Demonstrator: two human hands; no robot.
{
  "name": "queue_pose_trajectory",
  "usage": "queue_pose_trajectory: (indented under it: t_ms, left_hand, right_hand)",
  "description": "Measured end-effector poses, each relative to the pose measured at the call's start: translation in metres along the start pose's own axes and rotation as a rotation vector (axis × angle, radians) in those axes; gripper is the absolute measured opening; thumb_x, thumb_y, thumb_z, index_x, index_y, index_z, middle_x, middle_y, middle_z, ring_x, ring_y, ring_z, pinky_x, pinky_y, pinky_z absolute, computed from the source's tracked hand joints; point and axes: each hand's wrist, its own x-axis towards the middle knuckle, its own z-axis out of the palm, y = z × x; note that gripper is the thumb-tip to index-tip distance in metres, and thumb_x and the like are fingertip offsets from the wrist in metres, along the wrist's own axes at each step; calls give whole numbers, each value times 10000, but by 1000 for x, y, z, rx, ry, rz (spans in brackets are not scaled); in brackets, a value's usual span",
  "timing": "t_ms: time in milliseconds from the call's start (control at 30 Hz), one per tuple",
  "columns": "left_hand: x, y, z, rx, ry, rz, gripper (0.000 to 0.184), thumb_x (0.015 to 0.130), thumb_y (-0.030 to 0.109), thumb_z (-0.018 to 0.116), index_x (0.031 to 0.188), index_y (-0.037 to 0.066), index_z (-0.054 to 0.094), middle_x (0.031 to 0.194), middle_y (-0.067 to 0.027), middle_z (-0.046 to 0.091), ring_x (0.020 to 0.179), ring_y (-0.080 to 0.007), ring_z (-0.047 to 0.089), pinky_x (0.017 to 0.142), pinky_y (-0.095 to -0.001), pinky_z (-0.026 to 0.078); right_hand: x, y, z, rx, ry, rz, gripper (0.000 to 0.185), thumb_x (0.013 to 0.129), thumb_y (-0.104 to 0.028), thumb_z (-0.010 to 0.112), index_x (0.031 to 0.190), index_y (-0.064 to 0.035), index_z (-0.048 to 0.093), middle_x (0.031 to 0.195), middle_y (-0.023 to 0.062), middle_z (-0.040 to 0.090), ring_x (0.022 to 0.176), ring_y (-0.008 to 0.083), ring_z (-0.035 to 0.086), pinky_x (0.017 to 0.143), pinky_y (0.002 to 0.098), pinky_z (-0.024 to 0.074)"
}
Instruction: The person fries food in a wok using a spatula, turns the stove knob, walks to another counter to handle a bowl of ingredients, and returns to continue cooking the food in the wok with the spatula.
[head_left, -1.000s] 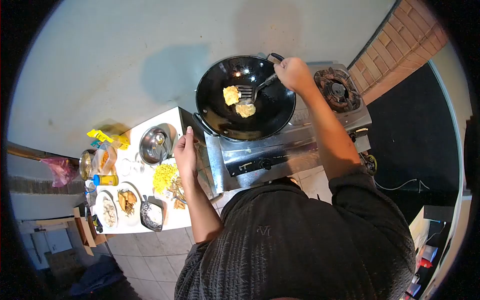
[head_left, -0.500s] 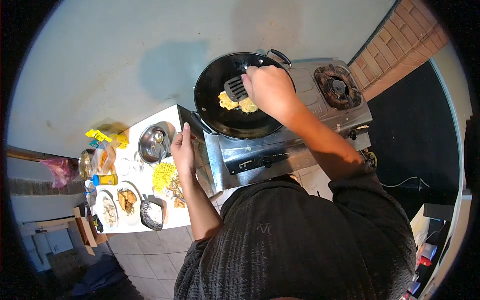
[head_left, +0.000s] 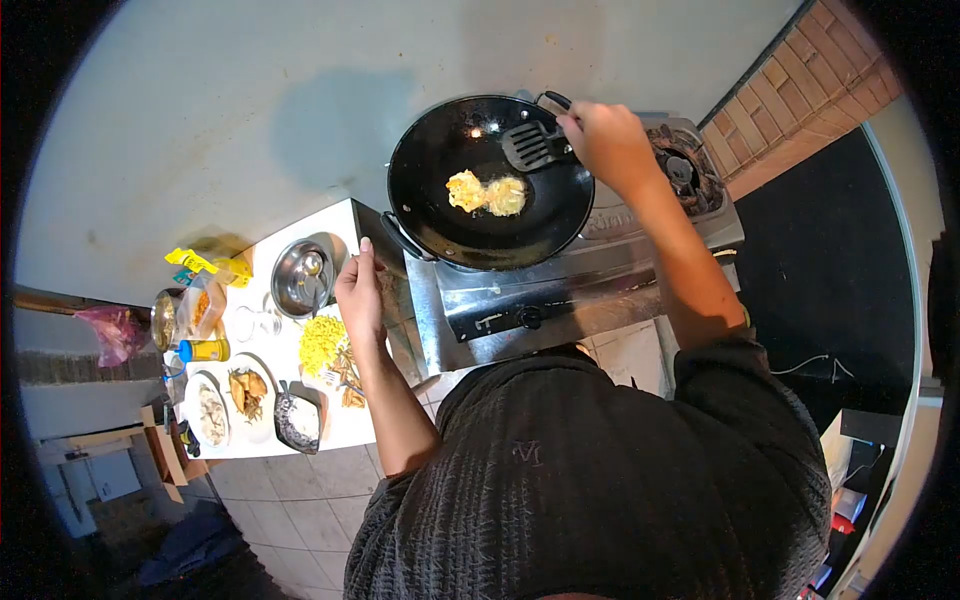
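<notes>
My right hand (head_left: 606,140) is closed round the handle of a black slotted spatula (head_left: 530,147). The spatula's blade hangs over the right part of a black wok (head_left: 480,245), apart from the food. Two pale yellow fried pieces, a left one (head_left: 465,191) and a right one (head_left: 505,196), lie side by side in the wok and seem to touch. Left of the wok, near its side handle (head_left: 402,238), my left hand (head_left: 361,295) is held up with the thumb stretched out. Nothing shows in it, though its other fingers are partly hidden.
The wok sits on the left burner of a gas stove (head_left: 610,225); a second burner (head_left: 684,172) is to the right. On the white table (head_left: 340,225) stand a metal bowl (head_left: 302,280), yellow food (head_left: 321,342), a small black pan (head_left: 297,418) and plates. A wall rises behind.
My right hand has moved right with the spatula, whose blade has left the fried pieces and uncovered them. My left hand has stayed nearly in place.
</notes>
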Motion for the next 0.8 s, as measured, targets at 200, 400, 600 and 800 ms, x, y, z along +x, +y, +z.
queue_pose_trajectory:
  t_ms: [200,400,600,800]
  left_hand:
    - [0,5,5,4,-13,-23,440,873,416,554,621,56,526,538,61,345,519,-50,294,485,-219,217]
    - [-1,10,9,-14,-20,-20,439,872,417,556,620,59,526,532,60,351,511,-48,298,479,-218,217]
    - [-3,9,8,-42,-23,-22,434,872,414,557,622,61,528,528,64,347,503,-43,285,475,-217,209]
    - [1,1,5,-35,-4,-19,425,866,410,567,619,67,529,517,70,337,485,-38,272,462,-213,191]
  right_hand:
    - [18,16,-2,-116,-180,79,165,735,-163,588,703,-3,612,702,212,601,741,393,589,711,455,481]
    - [37,32,13,-50,-356,-67,206,706,-172,584,747,23,636,730,251,601,708,401,596,722,450,489]
    - [28,62,23,158,-493,64,238,708,-207,622,726,30,628,617,208,588,585,337,579,583,406,470]
    - [5,62,3,339,-500,314,305,788,-281,633,702,10,620,526,87,538,509,147,510,516,321,421]
